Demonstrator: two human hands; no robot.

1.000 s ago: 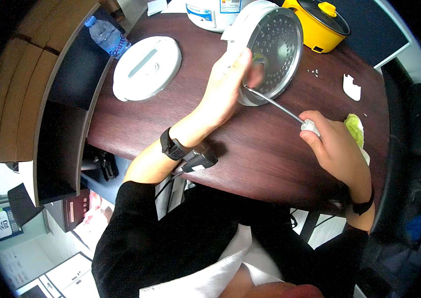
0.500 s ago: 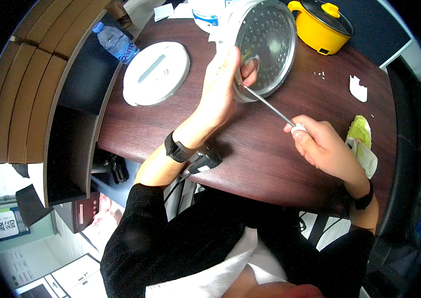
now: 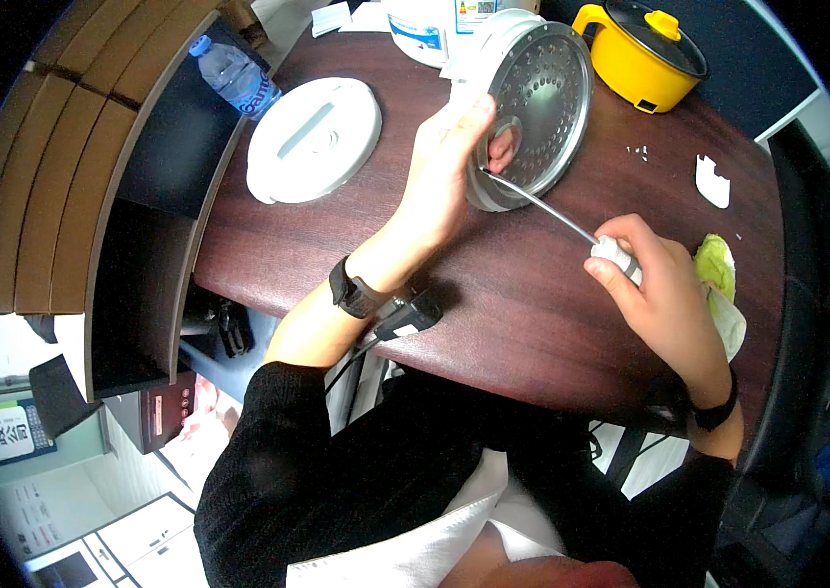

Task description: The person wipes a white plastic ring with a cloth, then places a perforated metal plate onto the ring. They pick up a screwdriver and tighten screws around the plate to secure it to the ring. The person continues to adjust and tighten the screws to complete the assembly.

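Observation:
My left hand [image 3: 435, 181] grips the edge of a round white part with a shiny perforated metal disc [image 3: 554, 108], held tilted above the table. The thumb lies along the near side, and the fingers are partly hidden behind the rim. In my right hand [image 3: 665, 299] is a screwdriver [image 3: 547, 208] with a white handle and a long thin shaft. Its tip touches or nearly touches the lower left of the disc's rim, by my left fingers; the exact contact is too small to make out. Thumb and fingers close round the handle.
A white round lid [image 3: 354, 122] and a water bottle [image 3: 234, 80] are at left. Behind stand a white tub [image 3: 415, 34] and a yellow pot [image 3: 635, 73]. A broken white piece [image 3: 712, 183] and a green-white cloth [image 3: 717, 267] lie right. A black adapter [image 3: 413, 314] is near the front edge.
My right hand has moved a little right and shifted its hold, so more of the screwdriver's white handle shows. The disc has moved slightly right and down and turned a little.

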